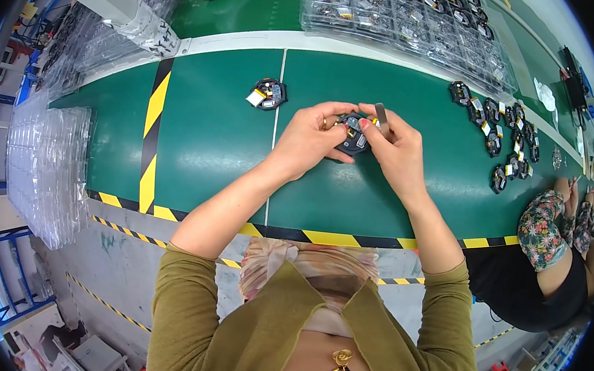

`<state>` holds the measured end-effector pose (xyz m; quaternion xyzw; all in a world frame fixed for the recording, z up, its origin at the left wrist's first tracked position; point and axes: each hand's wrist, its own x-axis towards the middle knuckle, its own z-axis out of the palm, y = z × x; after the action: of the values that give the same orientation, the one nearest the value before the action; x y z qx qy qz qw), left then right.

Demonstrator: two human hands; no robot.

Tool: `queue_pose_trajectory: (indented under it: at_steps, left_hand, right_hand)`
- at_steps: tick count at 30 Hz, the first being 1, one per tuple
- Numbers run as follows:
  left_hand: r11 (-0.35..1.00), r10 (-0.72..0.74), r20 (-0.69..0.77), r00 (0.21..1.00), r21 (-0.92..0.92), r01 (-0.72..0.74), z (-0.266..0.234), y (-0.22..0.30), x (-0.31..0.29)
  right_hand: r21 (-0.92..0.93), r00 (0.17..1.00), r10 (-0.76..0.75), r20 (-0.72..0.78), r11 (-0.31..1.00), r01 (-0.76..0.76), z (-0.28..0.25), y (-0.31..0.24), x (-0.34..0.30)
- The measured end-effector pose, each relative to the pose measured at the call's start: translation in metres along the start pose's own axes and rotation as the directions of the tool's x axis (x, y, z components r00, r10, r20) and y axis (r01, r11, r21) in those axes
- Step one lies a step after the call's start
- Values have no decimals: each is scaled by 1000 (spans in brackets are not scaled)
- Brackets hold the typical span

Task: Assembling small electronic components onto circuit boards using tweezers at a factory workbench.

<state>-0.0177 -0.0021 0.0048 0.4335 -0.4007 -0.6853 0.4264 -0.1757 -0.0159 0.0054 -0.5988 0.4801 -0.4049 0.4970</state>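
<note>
Looking down at the bench, the black module (352,139) is up in front of the person, over the green tabletop (210,125), held between both hands. Its open side with the small electronic parts faces up toward the camera. It's roundish with clipped corners, so I can't really pick out a long axis, and fingers cover part of the outline anyway. The grey strip (381,115) is easier: long and thin, rounded far end, pointing away from the body and leaning a bit left.

Material-wise, the module has a dark casing that looks like plastic, and the strip looks smooth and metallic. The tabletop is flat and slightly shiny, edged in black-and-yellow striped tape (331,239).

The left hand (304,140) grips the module's left side, thumb over the top and fingers curled around. The right hand (399,152) is on the other side, pinching the strip, with its thumb tip at the module's upper right edge. So the module sits right between the two sets of fingertips. A similar loose module (269,95) lies left of the hands, near a thin pale line.
</note>
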Motion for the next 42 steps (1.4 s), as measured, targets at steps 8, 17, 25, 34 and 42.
queue_pose_trajectory:
  at_steps: [8,17,25,34,42]
  left_hand:
    - [965,-148,-101,984,-230,122,-10,3,5]
    - [948,-118,-131,984,-309,73,-11,8,4]
    - [955,-114,-146,983,-289,68,-9,9,2]
    - [941,-140,-90,986,-323,104,-10,6,3]
    - [935,-121,-146,982,-349,63,-12,4,5]
  right_hand:
    - [46,945,-220,-244,970,238,-16,-9,8]
    - [464,988,-151,-36,873,150,-16,-4,8]
    - [436,998,-56,23,899,40,-8,-3,6]
    - [464,997,-31,-75,883,63,-2,-4,4]
    - [128,959,-283,30,952,277,-2,-5,-1]
